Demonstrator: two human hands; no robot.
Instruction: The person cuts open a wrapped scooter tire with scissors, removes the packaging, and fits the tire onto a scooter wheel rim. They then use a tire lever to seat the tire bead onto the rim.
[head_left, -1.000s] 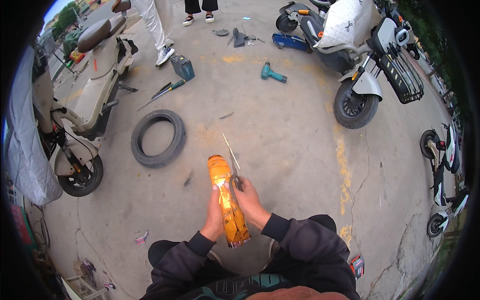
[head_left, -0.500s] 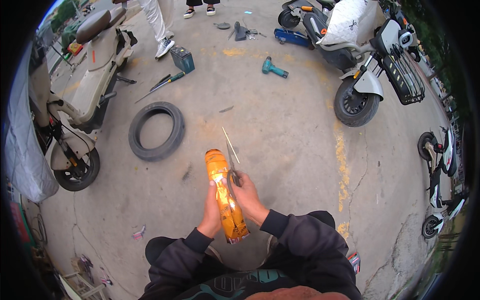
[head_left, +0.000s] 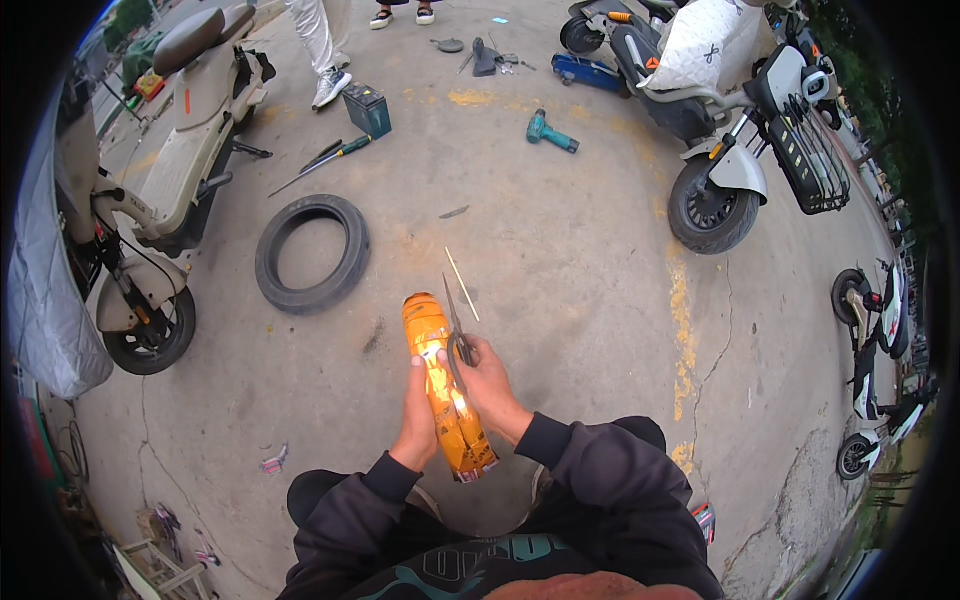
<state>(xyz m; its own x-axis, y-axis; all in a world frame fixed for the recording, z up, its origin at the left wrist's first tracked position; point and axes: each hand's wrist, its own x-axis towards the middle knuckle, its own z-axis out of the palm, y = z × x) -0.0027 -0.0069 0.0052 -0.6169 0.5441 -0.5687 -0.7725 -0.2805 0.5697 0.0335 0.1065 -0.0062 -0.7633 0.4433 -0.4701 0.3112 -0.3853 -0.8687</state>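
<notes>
An orange wrapped cylindrical package (head_left: 455,420) with crinkled, shiny plastic tilts between my hands. My left hand (head_left: 414,415) grips its left side, thumb upright along it. My right hand (head_left: 487,390) is closed on dark metal scissors (head_left: 454,340), which lie along the package's right side with their blades pointing away from me. Just beyond the blades, a thin pale stick (head_left: 462,285) lies on the concrete ground. A black tyre (head_left: 312,300) lies ahead on the left.
Scooters stand left (head_left: 185,150), upper right (head_left: 715,200) and far right (head_left: 865,390). Ahead lie a battery (head_left: 367,112), long-handled tools (head_left: 340,155), a teal cordless drill (head_left: 548,137), a blue jack (head_left: 585,72) and small parts (head_left: 485,60). A person (head_left: 328,70) and another's feet (head_left: 400,17) are beyond.
My hands, package and scissors have shifted slightly up and left in the view, along with the surrounding scene. My grip on both things looks much the same.
</notes>
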